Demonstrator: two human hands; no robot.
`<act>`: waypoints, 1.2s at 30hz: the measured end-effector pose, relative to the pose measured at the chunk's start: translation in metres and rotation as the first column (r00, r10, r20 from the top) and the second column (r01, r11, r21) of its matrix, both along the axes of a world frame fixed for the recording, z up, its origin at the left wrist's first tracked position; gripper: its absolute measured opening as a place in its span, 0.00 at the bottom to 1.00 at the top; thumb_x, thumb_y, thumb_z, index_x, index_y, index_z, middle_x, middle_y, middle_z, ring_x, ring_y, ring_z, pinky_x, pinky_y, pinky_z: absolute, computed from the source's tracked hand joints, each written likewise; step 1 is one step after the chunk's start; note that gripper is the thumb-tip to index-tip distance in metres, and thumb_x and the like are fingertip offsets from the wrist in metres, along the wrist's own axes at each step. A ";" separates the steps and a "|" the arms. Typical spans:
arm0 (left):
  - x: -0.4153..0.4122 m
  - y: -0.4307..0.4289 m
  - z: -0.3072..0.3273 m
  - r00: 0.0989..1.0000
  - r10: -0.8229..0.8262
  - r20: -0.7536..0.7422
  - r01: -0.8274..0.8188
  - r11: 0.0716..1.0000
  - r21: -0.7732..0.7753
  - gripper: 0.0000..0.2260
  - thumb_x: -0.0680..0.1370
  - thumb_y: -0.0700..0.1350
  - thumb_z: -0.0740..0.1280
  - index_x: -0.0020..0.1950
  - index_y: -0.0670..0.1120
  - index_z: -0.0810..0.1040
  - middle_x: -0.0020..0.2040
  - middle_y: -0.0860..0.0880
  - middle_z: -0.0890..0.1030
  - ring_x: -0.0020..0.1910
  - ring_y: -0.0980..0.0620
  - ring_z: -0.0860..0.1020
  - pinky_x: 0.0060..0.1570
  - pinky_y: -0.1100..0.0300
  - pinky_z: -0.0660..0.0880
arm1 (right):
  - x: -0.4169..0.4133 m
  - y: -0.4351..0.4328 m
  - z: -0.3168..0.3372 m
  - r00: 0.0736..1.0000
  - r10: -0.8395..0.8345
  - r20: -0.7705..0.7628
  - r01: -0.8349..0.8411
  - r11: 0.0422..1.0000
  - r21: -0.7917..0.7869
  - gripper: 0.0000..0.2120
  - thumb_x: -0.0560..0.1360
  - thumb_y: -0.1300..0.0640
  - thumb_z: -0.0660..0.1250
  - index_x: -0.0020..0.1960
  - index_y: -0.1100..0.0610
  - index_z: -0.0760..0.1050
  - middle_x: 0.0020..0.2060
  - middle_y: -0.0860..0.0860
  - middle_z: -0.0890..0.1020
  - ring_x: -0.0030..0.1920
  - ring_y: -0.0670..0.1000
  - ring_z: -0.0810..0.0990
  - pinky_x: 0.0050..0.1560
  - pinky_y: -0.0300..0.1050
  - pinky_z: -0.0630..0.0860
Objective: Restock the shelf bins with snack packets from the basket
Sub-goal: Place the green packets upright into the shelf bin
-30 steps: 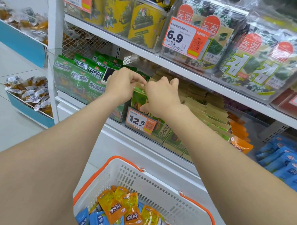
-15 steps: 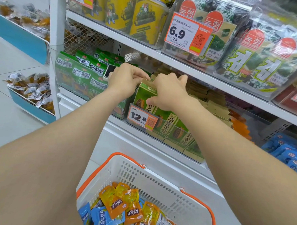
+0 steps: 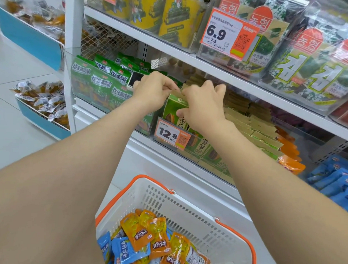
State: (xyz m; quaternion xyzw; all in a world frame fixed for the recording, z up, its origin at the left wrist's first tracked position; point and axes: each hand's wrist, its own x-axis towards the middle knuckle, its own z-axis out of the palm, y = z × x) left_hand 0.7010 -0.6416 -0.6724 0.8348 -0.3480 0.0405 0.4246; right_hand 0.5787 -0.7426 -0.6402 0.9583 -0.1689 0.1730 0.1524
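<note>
Both hands reach into a clear shelf bin (image 3: pixel 205 162) on the middle shelf. My left hand (image 3: pixel 151 91) pinches the tan top edge of a green snack packet (image 3: pixel 173 108) at the bin's left end. My right hand (image 3: pixel 203 107) grips the same packet from the right, thumb on its front face. Behind it stand several more green packets with tan tops (image 3: pixel 254 124). Below, a white basket with orange handles (image 3: pixel 186 203) holds several small orange and blue packets (image 3: pixel 145 237).
A 12.8 price tag (image 3: pixel 172 133) hangs on the bin front. Left of it is a bin of green bags (image 3: pixel 100 83). Orange (image 3: pixel 288 153) and blue packets (image 3: pixel 337 177) fill bins to the right. Seaweed packs (image 3: pixel 309 63) sit on the shelf above. Low blue-sided bins (image 3: pixel 41 109) stand at left.
The green packet has been raised upright at the bin's left end and both hands have closed on its top. The view has shifted slightly.
</note>
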 end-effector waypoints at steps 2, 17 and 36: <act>0.001 -0.001 0.000 1.000 -0.005 -0.003 0.005 1.000 -0.004 0.11 0.82 0.48 0.70 0.46 0.65 0.84 0.51 0.59 0.87 0.60 0.48 0.81 0.67 0.40 0.70 | -0.003 -0.001 -0.011 1.000 0.015 -0.008 -0.015 1.000 -0.017 0.16 0.77 0.43 0.74 0.60 0.50 0.80 0.47 0.51 0.81 0.56 0.58 0.70 0.57 0.58 0.61; -0.028 -0.005 0.007 0.993 0.101 0.054 -0.089 0.978 -0.188 0.14 0.83 0.41 0.63 0.51 0.59 0.82 0.51 0.54 0.86 0.59 0.44 0.80 0.67 0.42 0.73 | -0.034 0.003 -0.038 0.984 0.060 0.169 -0.047 0.996 -0.080 0.16 0.77 0.50 0.71 0.63 0.52 0.76 0.52 0.51 0.81 0.55 0.58 0.73 0.52 0.55 0.63; -0.080 -0.037 -0.028 0.888 -0.284 0.360 0.070 0.860 0.506 0.38 0.81 0.70 0.44 0.85 0.49 0.47 0.85 0.47 0.52 0.84 0.42 0.44 0.81 0.39 0.41 | -0.121 -0.095 -0.041 0.950 -0.310 0.033 0.300 0.939 0.171 0.34 0.80 0.28 0.39 0.77 0.42 0.66 0.71 0.60 0.75 0.70 0.68 0.71 0.70 0.65 0.65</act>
